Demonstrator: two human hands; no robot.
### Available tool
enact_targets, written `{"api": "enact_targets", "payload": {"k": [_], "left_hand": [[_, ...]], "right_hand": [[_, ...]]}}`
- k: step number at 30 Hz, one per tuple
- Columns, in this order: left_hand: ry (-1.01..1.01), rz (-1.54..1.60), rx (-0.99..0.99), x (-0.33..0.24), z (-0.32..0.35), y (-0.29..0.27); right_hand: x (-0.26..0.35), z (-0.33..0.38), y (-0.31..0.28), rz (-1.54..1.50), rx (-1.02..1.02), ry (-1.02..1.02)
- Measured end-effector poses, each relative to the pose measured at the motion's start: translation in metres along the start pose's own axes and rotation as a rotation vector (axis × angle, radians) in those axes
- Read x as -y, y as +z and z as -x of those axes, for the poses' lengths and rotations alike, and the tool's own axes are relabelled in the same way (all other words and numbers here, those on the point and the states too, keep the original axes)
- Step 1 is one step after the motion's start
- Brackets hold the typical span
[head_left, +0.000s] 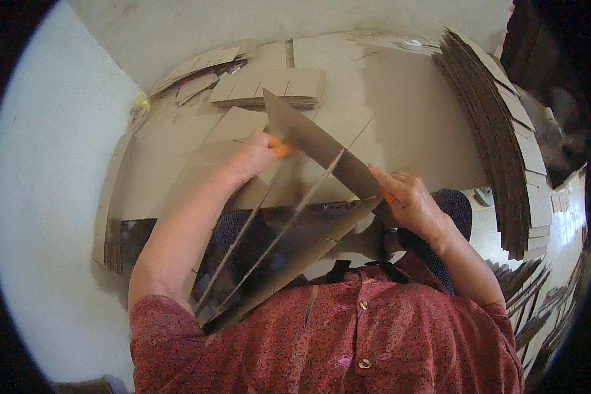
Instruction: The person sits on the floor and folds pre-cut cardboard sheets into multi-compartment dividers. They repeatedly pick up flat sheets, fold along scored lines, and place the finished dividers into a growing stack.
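Note:
My left hand [257,152] is closed at the far left end of a brown cardboard strip [318,139], which slants down to the right. Around the strip's other end my right hand [410,200] is closed, with the thumb along its edge. Orange coverings show on fingers of both hands. Long cardboard pieces [282,279], seen partly edge-on, run from beside my left upper arm up to the held strip and meet or cross it. Small slits show in one of them. How far they interlock I cannot tell.
A stack of slotted cardboard pieces [269,85] lies at the back of the work surface [414,118], with loose sheets [200,69] to its left. A tall row of cardboard [492,131] curves along the right. More stands at the left edge [111,210] by the wall.

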State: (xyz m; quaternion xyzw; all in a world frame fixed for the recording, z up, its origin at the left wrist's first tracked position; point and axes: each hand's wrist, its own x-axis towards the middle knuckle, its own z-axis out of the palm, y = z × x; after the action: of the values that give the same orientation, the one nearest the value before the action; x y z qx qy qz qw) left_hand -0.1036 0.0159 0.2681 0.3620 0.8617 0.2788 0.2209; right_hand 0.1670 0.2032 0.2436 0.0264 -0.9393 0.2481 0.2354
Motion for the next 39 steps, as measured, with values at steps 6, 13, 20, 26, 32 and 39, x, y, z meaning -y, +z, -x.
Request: {"api": "enact_targets", "payload": {"k": [6, 13, 20, 26, 32, 39], "left_hand": [[0.000, 0.156, -0.024, -0.015, -0.010, 0.009], [0.296, 0.010, -0.267, 0.030, -0.085, 0.014], [0.258, -0.507, -0.387, 0.038, -0.156, 0.034], [0.305, -0.696, -0.443, 0.040, -0.206, 0.044], [0.246, -0.528, -0.219, 0.034, -0.221, 0.011], [0.222, 0.025, -0.294, 0.054, -0.205, -0.021]], "right_hand": [[-0.015, 0.010, -0.005, 0.011, 0.036, 0.150], [-0.064, -0.019, -0.048, 0.209, -0.029, 0.332], [-0.130, -0.031, -0.058, 0.352, -0.011, 0.415], [-0.186, -0.049, -0.075, 0.526, -0.018, 0.433], [-0.186, -0.046, -0.074, 0.706, -0.144, 0.418], [-0.124, -0.047, -0.051, 0.166, -0.453, 0.219]]}}
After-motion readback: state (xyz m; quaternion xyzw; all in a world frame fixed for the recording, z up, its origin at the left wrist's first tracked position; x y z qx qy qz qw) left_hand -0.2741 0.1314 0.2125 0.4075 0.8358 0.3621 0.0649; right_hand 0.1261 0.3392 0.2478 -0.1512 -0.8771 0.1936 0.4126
